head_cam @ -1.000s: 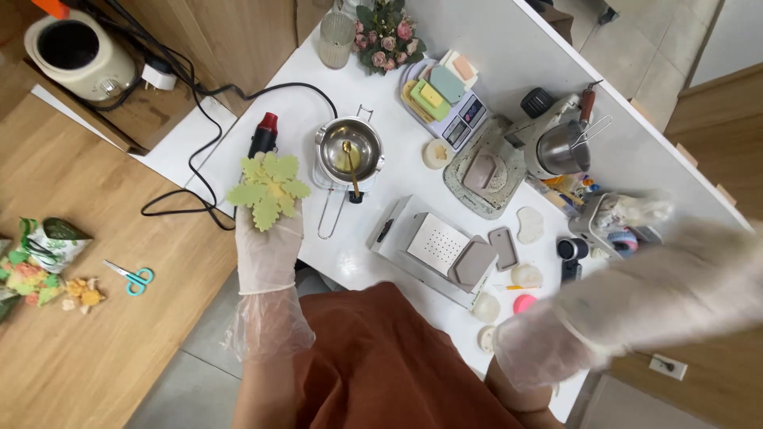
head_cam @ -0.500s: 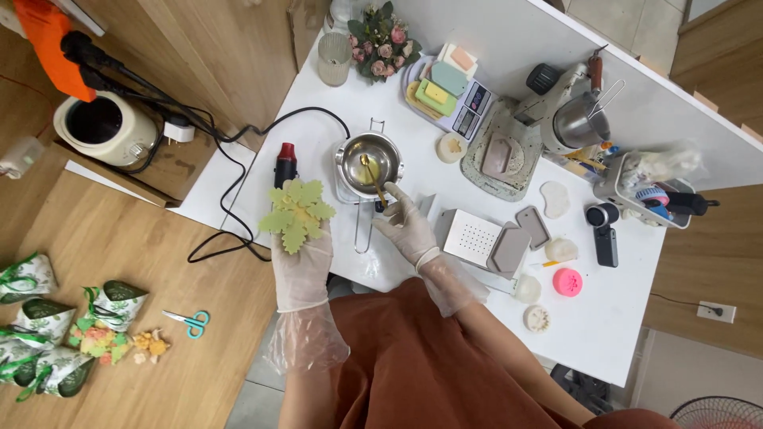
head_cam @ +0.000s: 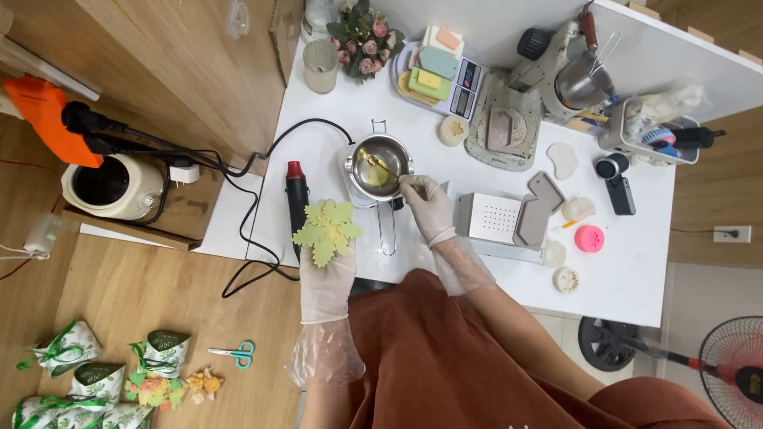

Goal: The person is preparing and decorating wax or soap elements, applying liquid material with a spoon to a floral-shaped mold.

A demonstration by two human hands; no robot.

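My left hand (head_cam: 327,270), in a clear plastic glove, holds up a flat yellow-green leaf-shaped piece (head_cam: 327,231) over the near edge of the white table (head_cam: 628,270). My right hand (head_cam: 424,205), gloved too, grips a small spoon (head_cam: 381,169) whose tip dips into the small metal pot (head_cam: 380,167) of yellowish liquid. The pot's long handle (head_cam: 387,230) points toward me. A black heat tool with a red tip (head_cam: 296,199) lies just left of the pot, beside the leaf piece.
Behind the pot are a scale with pastel blocks (head_cam: 442,73), a flower bunch (head_cam: 365,36), a glass cup (head_cam: 320,65) and a metal jug (head_cam: 583,81). A white perforated box (head_cam: 489,218), moulds and a pink disc (head_cam: 589,238) lie right. Scissors (head_cam: 236,353) and green packets (head_cam: 71,349) are on the floor.
My right hand came in from the far right, reached the pot half a second ago and now holds the spoon in it. My left hand keeps the leaf piece raised.
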